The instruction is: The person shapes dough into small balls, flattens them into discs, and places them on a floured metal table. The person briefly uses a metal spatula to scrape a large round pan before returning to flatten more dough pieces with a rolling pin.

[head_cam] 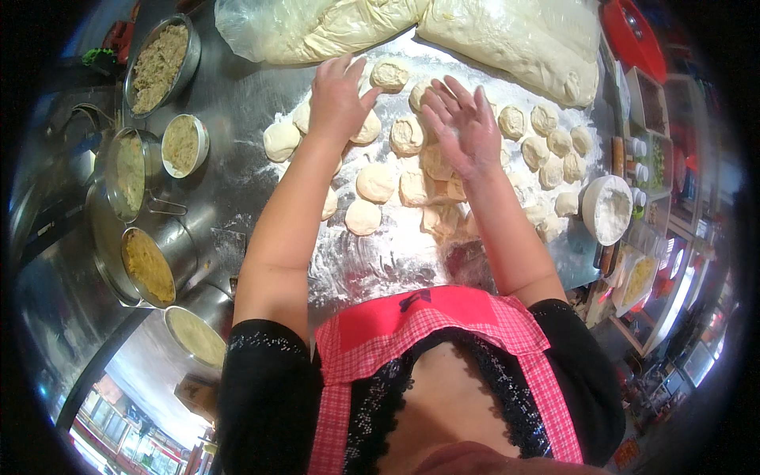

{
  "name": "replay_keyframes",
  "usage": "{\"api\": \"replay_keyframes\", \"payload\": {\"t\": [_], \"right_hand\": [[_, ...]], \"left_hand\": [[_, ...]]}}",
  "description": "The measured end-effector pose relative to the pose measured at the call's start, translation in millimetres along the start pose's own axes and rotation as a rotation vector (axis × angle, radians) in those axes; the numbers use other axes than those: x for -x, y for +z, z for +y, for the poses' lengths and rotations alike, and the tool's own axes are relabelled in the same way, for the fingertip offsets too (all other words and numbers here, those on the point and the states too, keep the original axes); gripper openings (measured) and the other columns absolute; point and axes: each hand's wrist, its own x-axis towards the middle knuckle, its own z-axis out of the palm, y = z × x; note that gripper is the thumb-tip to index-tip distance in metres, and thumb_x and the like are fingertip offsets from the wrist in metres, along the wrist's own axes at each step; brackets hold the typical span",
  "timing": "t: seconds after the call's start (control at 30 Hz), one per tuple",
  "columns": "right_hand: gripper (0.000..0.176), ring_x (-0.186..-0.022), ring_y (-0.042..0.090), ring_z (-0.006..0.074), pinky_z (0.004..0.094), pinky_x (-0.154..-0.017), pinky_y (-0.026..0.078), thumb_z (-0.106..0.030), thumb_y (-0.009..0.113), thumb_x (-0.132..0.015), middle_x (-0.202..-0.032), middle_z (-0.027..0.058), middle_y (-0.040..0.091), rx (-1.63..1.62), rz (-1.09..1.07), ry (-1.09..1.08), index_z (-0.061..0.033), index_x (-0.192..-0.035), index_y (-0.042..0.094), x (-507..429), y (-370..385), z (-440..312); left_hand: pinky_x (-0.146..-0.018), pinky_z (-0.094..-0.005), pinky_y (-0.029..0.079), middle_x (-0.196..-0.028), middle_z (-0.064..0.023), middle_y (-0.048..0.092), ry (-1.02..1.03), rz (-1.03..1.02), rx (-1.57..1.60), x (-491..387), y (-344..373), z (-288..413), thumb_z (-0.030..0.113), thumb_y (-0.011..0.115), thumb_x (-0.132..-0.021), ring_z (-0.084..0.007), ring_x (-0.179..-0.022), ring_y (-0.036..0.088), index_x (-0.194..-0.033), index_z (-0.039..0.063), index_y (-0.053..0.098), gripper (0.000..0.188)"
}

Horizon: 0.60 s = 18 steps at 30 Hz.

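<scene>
Many round dough pieces [375, 183] lie on a floured metal worktop [380, 255]. Over the upper left of them is my left hand [341, 98], palm down with fingers apart, and part of the dough beneath it is hidden. My right hand [466, 127] is tilted with its palm partly showing and fingers spread, beside a dough piece [419, 95] at its fingertips. Neither hand grips anything that I can see. Between the hands sit a dough piece [390, 74] near the top and another [407, 135] lower down. Smaller dough pieces [535, 152] cluster right of my right hand.
Large plastic-covered dough masses [504, 47] span the far side. On the left stand a metal bowl of filling [159, 68], a white bowl [185, 146] and metal pots [148, 267]. A bowl of flour [607, 209] is at right, by a wooden rolling pin [618, 157] and a red basin [635, 38].
</scene>
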Motion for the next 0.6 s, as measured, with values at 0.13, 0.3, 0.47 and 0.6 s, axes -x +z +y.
{"api": "replay_keyframes", "payload": {"t": [0.13, 0.3, 0.47, 0.6], "right_hand": [[0.056, -0.127, 0.049, 0.0349, 0.0448, -0.109, 0.040, -0.039, 0.032, -0.106, -0.137, 0.0237, 0.047, -0.066, 0.015, -0.014, 0.0062, -0.137, 0.039, 3.1, -23.6, -1.4], [0.052, -0.121, 0.054, 0.0337, 0.0435, -0.105, 0.045, -0.038, 0.033, -0.106, -0.131, 0.0222, 0.053, -0.069, 0.063, -0.009, 0.0061, -0.132, 0.044, -6.2, -44.5, -6.4], [0.057, -0.127, 0.050, 0.0323, 0.0423, -0.111, 0.038, -0.041, 0.031, -0.105, -0.134, 0.0216, 0.053, -0.232, -0.010, 0.086, 0.0052, -0.137, 0.043, -2.4, -15.2, -3.2], [0.059, -0.131, 0.047, 0.0301, 0.0408, -0.112, 0.037, -0.041, 0.030, -0.104, -0.140, 0.0182, 0.050, -0.059, -0.083, 0.117, 0.0025, -0.143, 0.037, 20.9, 23.9, 12.6]], "left_hand": [[-0.101, -0.0434, 0.042, -0.123, -0.0115, 0.061, 0.305, 0.012, 0.030, -15.4, 32.9, -3.9, 0.023, 0.074, -0.077, -0.0309, -0.117, 0.053, -0.120, 0.010, 0.065, 0.046], [-0.093, -0.0390, 0.048, -0.116, -0.0118, 0.060, 0.010, -0.233, 0.224, -41.5, 1.3, 24.2, 0.011, 0.067, -0.076, -0.0316, -0.109, 0.058, -0.111, 0.012, 0.067, 0.035], [-0.098, -0.0412, 0.046, -0.123, -0.0145, 0.058, -0.034, -0.252, 0.809, 1.0, -31.1, 93.4, 0.016, 0.067, -0.077, -0.0345, -0.114, 0.057, -0.122, 0.012, 0.058, 0.046], [-0.110, -0.0442, 0.035, -0.148, -0.0219, 0.038, -0.160, -0.268, 0.878, 32.5, -18.4, 109.0, 0.028, 0.060, -0.088, -0.0358, -0.132, 0.045, -0.146, 0.004, 0.033, 0.068]]}}
